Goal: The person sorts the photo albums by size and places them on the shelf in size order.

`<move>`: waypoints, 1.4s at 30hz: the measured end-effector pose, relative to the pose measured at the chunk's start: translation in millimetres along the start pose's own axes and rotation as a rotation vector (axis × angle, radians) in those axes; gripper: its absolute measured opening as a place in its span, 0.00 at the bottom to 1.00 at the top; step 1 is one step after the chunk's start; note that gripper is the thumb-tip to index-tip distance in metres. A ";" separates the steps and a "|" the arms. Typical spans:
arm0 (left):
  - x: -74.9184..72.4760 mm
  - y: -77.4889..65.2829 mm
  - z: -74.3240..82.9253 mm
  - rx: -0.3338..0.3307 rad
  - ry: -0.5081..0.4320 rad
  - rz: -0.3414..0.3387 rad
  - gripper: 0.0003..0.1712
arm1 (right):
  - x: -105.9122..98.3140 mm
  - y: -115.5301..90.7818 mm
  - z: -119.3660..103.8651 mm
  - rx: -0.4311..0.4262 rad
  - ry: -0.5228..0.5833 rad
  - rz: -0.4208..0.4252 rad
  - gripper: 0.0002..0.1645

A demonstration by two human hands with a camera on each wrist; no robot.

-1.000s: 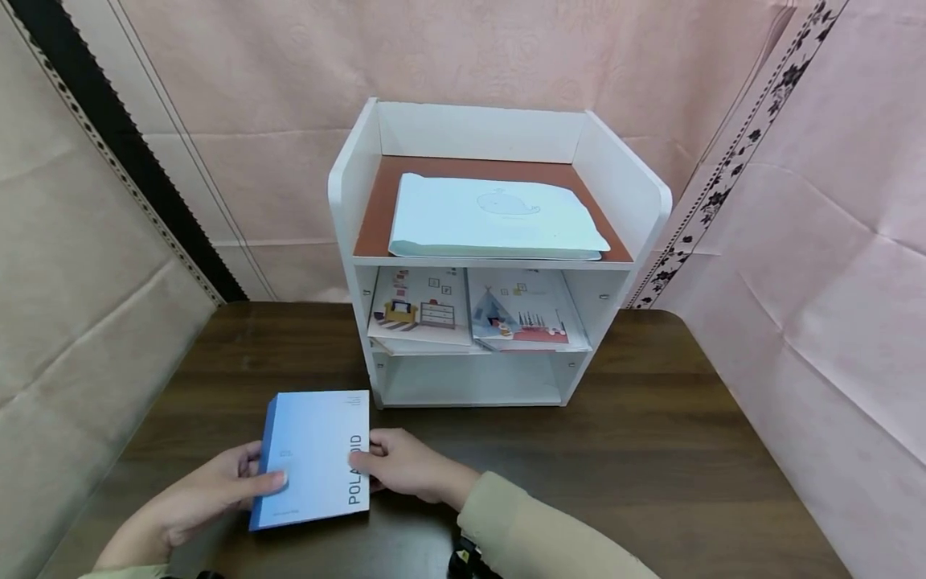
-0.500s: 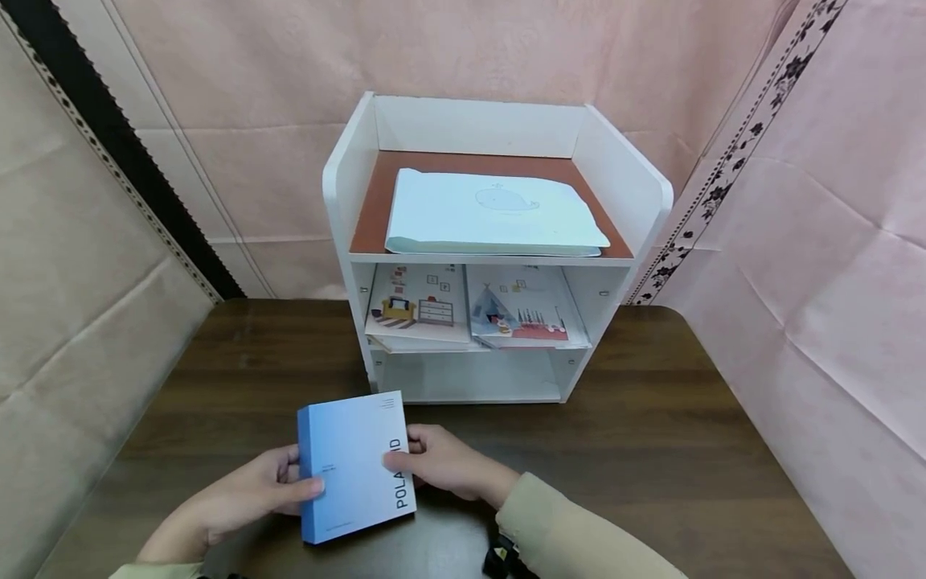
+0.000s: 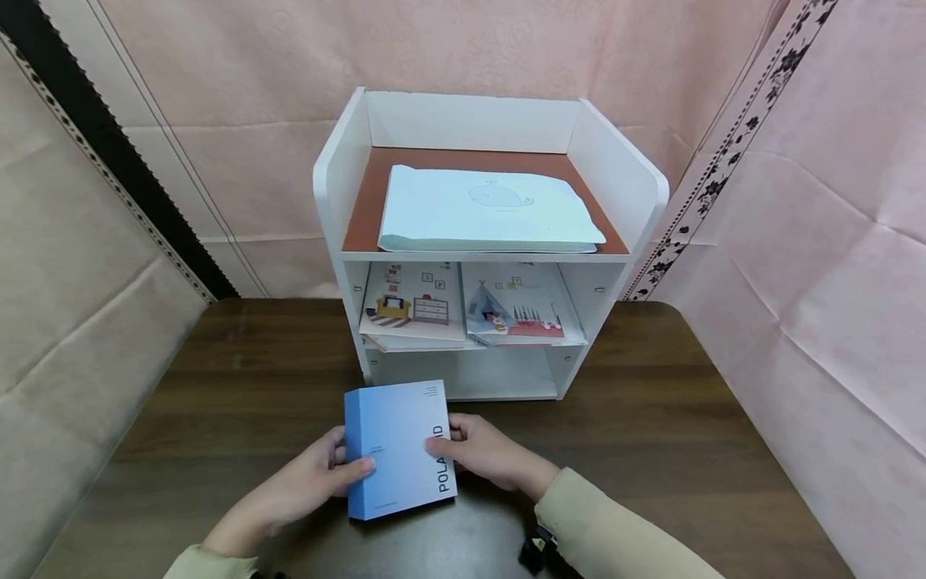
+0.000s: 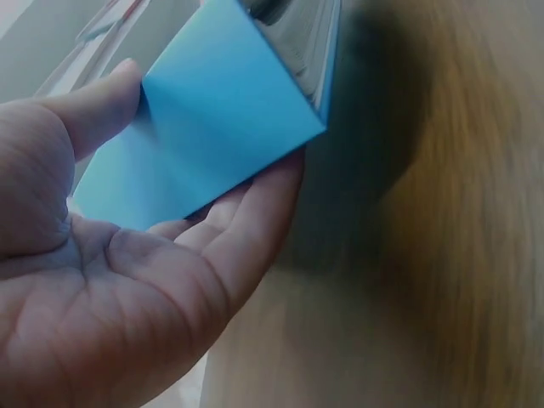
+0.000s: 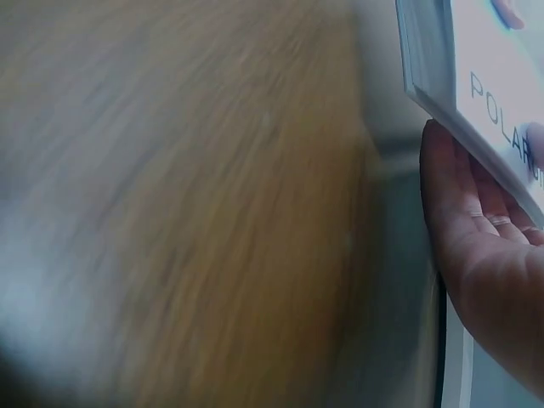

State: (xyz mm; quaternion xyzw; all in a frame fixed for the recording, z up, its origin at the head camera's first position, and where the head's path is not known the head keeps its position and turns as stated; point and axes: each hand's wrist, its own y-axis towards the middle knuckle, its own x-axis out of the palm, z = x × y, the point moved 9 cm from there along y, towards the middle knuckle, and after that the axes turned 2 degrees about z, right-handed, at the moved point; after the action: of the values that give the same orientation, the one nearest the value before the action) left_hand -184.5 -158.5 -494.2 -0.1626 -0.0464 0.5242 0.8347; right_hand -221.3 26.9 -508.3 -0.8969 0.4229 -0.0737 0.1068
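Observation:
Both hands hold a thick blue book (image 3: 402, 458) with black "POLAROID"-like lettering along its right edge. My left hand (image 3: 311, 476) grips the spine side, its thumb on the front cover and its fingers behind. On the opposite edge my right hand (image 3: 499, 455) pinches the book, thumb over the lettering. In the left wrist view the blue spine (image 4: 212, 119) lies between the left thumb and fingers, with page edges showing beyond. The right wrist view has the book's lettered cover (image 5: 489, 76) above the right fingers. The book is raised over the table, slightly tilted.
A white shelf unit (image 3: 329, 193) stands at the back of the dark wooden table (image 3: 651, 450). On its brown top lies a pale-blue pad with a whale drawing (image 3: 499, 197). Two illustrated booklets, left (image 3: 415, 310) and right (image 3: 517, 314), lie on the middle shelf. Pale curtains surround the table.
The two hands have carried the book to the right, nearer the shelf's front, and turned it so more of its blue spine shows. The head view has shifted slightly.

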 end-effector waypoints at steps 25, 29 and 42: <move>33.9 39.6 15.1 0.113 -0.083 0.149 0.41 | -59.8 -21.3 -0.4 -0.011 -0.043 0.195 0.24; 33.3 40.3 17.1 0.113 -0.067 0.193 0.40 | -68.4 -21.3 -4.8 -0.016 -0.040 0.230 0.25; 24.9 38.2 10.8 0.107 -0.193 0.327 0.39 | -72.8 -16.3 -7.2 0.010 0.034 0.276 0.28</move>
State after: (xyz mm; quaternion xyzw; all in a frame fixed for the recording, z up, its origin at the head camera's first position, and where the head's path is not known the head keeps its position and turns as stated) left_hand -208.9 -118.7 -498.6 -0.0722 -0.0711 0.6675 0.7377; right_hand -256.8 92.4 -500.3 -0.8283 0.5435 -0.0757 0.1133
